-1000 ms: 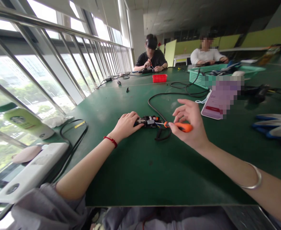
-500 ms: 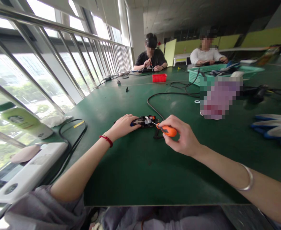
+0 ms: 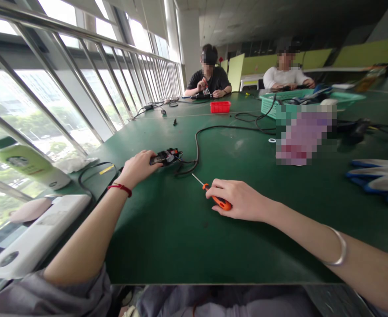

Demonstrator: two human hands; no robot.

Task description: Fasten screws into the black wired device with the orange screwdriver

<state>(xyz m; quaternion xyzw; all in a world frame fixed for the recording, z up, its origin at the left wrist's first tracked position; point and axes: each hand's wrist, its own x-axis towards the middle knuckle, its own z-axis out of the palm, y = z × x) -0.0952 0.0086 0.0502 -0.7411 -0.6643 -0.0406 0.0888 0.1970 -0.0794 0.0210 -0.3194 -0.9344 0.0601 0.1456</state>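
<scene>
My left hand [image 3: 140, 166] is closed round a dark elongated device [image 3: 168, 156] with bared inner parts and small orange bits at its far end. A black cable [image 3: 197, 145] runs from that end over the table. Nearer to me, my right hand [image 3: 235, 198] grips a screwdriver [image 3: 223, 203] by its orange and black handle. The thin metal shaft points away and to the left, apart from the device. Palm and fingers cover part of the device's near end.
A green table [image 3: 167, 237] spreads before me. Farther off are a red basket [image 3: 220, 107], a teal basket [image 3: 269, 106] full of items and two people at work. Gloves [image 3: 378, 178] lie at the right. On the left stand a bottle [image 3: 31, 164], a white box [image 3: 37, 237] and a railing.
My left hand has carried the device to the left, and the cable has shifted with it. The screwdriver has come off the device, and my right hand has lowered it toward me.
</scene>
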